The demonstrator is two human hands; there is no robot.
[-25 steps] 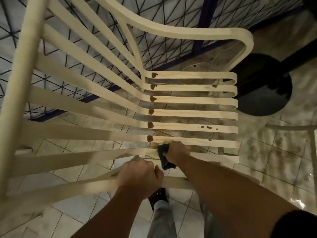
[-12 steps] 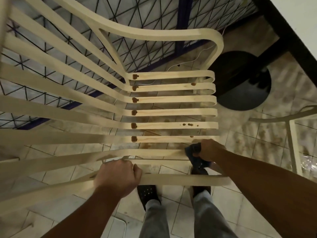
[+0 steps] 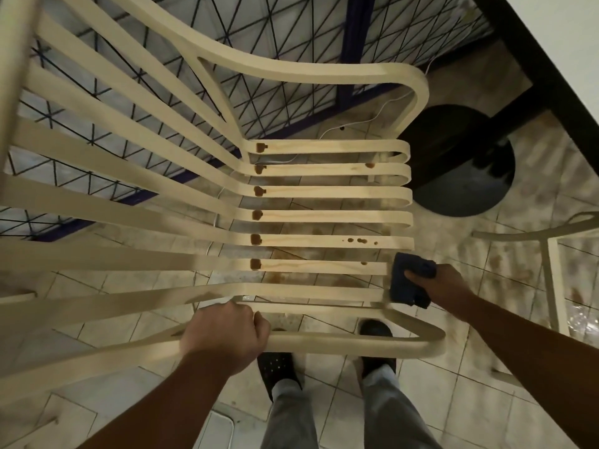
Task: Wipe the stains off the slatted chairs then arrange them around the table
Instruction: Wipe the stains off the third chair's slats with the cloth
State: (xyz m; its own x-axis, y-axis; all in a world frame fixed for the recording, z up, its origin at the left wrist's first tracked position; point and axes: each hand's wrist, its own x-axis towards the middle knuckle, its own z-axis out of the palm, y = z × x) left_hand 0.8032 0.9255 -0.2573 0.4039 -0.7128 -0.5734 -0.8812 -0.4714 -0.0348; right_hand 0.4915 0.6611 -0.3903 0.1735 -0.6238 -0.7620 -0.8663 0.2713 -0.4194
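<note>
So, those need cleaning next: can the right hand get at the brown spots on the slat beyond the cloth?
Probably yes. The right hand holds the cloth at the chair's right edge; the brown spots sit on the next slat, nothing between. The left hand grips the front rail.

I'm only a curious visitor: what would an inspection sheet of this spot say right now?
Surface: tiled floor, blotched with brown marks.
Job's things: slatted chair with brown stains on several seat slats; dark blue cloth at the right end of a slat.
Clutter: nothing seen.
Hands: left hand grips the chair's front rail; right hand holds the cloth.
Cables: thin white cable on the floor beyond the chair.
Surroundings: round black table base, white tabletop, second chair at the right, wire grille behind.
</note>
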